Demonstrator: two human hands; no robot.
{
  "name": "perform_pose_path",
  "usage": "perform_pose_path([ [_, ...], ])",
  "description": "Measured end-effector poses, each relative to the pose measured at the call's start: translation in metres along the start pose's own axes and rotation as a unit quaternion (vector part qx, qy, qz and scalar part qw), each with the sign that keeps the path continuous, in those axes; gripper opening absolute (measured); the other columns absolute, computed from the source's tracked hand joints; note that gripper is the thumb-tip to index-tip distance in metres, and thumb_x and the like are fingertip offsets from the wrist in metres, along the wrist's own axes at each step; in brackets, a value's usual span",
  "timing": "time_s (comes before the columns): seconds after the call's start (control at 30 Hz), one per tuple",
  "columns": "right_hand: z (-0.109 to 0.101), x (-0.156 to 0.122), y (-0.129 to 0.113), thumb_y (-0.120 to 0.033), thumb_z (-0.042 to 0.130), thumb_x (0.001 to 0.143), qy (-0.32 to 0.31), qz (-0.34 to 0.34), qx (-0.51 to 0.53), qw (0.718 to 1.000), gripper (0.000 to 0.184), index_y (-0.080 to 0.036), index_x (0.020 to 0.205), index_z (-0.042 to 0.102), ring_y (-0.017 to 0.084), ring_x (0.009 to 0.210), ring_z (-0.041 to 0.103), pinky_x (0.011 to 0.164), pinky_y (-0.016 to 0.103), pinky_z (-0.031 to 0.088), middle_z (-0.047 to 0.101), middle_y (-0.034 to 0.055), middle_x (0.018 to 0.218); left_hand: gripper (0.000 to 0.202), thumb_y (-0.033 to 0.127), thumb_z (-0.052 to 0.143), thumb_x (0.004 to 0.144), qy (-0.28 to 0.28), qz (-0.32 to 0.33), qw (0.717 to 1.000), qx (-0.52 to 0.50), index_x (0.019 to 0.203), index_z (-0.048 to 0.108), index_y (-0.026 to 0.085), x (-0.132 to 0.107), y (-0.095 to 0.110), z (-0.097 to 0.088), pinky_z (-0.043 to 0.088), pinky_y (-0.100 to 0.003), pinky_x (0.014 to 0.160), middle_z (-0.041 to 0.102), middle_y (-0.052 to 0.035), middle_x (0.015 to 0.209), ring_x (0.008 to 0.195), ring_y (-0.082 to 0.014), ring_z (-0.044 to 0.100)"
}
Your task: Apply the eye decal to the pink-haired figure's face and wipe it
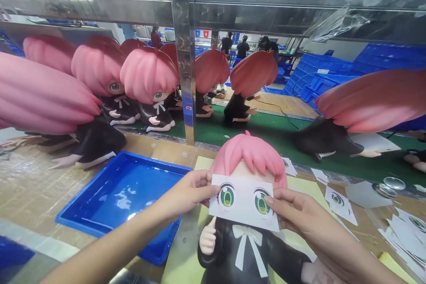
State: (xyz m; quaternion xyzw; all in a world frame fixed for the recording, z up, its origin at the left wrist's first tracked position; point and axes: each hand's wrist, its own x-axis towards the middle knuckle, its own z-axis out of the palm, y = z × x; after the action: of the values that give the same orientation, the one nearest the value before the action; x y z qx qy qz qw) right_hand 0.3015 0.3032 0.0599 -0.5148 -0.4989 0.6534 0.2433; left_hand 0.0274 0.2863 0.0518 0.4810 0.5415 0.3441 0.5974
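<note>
Against the blank face of the pink-haired doll (248,213) on the counter (29,191), left hand (186,193) and right hand (294,211) pinch the thin, floppy, probably tear-prone eye decal (244,202) by its side edges.

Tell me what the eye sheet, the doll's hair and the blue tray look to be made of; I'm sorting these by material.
The eye sheet looks like thin matte paper or decal film: flat, white, printed green eyes, bending slightly between the left hand and right hand. The doll's hair seems moulded plastic or vinyl, smooth pink with a soft sheen. The blue tray looks like glossy hard plastic; its bottom mirrors light, possibly wet.
</note>
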Motion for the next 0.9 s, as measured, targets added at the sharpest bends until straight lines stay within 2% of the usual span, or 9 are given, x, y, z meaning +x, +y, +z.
perform_pose_path([
  [0.13,-0.006,-0.007,0.004,-0.075,0.081,0.080,-0.007,-0.009,-0.020,1.000,0.059,-0.018,0.089,0.071,0.018,0.085,0.057,0.073,0.023,0.048,0.064,0.0055,0.089,0.050,0.068,0.055,0.089,0.051,0.055,0.989,0.125,0.089,0.066,0.019,-0.003,-0.006,-0.014,0.053,-0.033,0.075,0.072,-0.0077,0.087,0.080,-0.0209,0.067],
  [0.27,-0.002,-0.023,0.005,-0.073,0.079,0.084,0.006,-0.041,-0.024,0.999,0.053,-0.021,0.088,0.068,0.020,0.087,0.063,0.081,0.025,0.052,0.067,0.0047,0.092,0.043,0.060,0.049,0.095,0.168,0.091,0.928,0.319,0.097,0.066,0.021,-0.017,-0.036,-0.063,0.046,-0.045,0.098,0.071,-0.0120,0.104,0.103,-0.0302,0.063],
  [0.33,-0.001,-0.028,0.007,-0.069,0.073,0.090,0.018,-0.100,-0.063,0.993,0.048,-0.022,0.085,0.067,0.021,0.083,0.064,0.077,0.027,0.053,0.067,0.0046,0.088,0.044,0.060,0.047,0.093,0.180,0.077,0.897,0.396,0.095,0.067,0.020,-0.027,-0.060,-0.090,0.044,-0.052,0.100,0.072,-0.0145,0.101,0.102,-0.0351,0.064],
  [0.4,0.001,-0.028,0.008,-0.056,0.066,0.099,0.025,-0.217,-0.147,0.965,0.037,-0.023,0.084,0.066,0.019,0.077,0.064,0.072,0.027,0.053,0.065,0.0031,0.083,0.046,0.058,0.046,0.092,0.177,0.055,0.871,0.454,0.097,0.070,0.020,-0.035,-0.086,-0.113,0.044,-0.058,0.104,0.075,-0.0170,0.107,0.108,-0.0393,0.066],
  [0.5,0.008,-0.023,0.007,-0.026,0.060,0.105,0.012,-0.402,-0.259,0.878,0.008,-0.027,0.102,0.067,0.015,0.080,0.065,0.072,0.023,0.053,0.066,-0.0010,0.090,0.054,0.055,0.051,0.090,0.166,0.015,0.842,0.513,0.120,0.072,0.016,-0.043,-0.120,-0.134,0.039,-0.064,0.116,0.069,-0.0220,0.139,0.135,-0.0451,0.059],
  [0.57,0.017,-0.018,0.005,-0.014,0.057,0.105,-0.002,-0.464,-0.273,0.843,0.020,-0.030,0.116,0.063,0.012,0.084,0.066,0.072,0.020,0.053,0.066,-0.0026,0.098,0.062,0.054,0.051,0.091,0.154,-0.012,0.829,0.537,0.136,0.067,0.014,-0.044,-0.134,-0.140,0.032,-0.068,0.122,0.059,-0.0225,0.153,0.147,-0.0459,0.049],
  [0.73,0.043,-0.011,-0.004,-0.013,0.058,0.105,-0.020,-0.482,-0.305,0.821,0.014,-0.025,0.111,0.059,0.010,0.084,0.064,0.072,0.018,0.052,0.065,-0.0017,0.098,0.067,0.054,0.047,0.101,0.108,-0.016,0.821,0.561,0.157,0.050,0.018,-0.043,-0.144,-0.136,0.022,-0.065,0.129,0.039,-0.0157,0.167,0.160,-0.0388,0.031],
  [0.8,0.050,-0.010,-0.009,-0.013,0.059,0.104,-0.025,-0.496,-0.321,0.806,0.014,-0.025,0.112,0.058,0.011,0.083,0.065,0.072,0.019,0.053,0.065,-0.0007,0.098,0.064,0.053,0.049,0.102,0.091,-0.002,0.825,0.558,0.157,0.049,0.021,-0.045,-0.143,-0.134,0.023,-0.063,0.130,0.040,-0.0149,0.167,0.160,-0.0368,0.032],
  [0.9,0.056,-0.009,-0.017,-0.013,0.061,0.104,-0.035,-0.515,-0.328,0.791,0.016,-0.025,0.113,0.058,0.011,0.083,0.066,0.073,0.019,0.054,0.066,0.0001,0.099,0.055,0.050,0.051,0.103,0.087,0.032,0.831,0.549,0.149,0.059,0.021,-0.048,-0.136,-0.134,0.023,-0.067,0.128,0.049,-0.0171,0.162,0.155,-0.0393,0.041],
])
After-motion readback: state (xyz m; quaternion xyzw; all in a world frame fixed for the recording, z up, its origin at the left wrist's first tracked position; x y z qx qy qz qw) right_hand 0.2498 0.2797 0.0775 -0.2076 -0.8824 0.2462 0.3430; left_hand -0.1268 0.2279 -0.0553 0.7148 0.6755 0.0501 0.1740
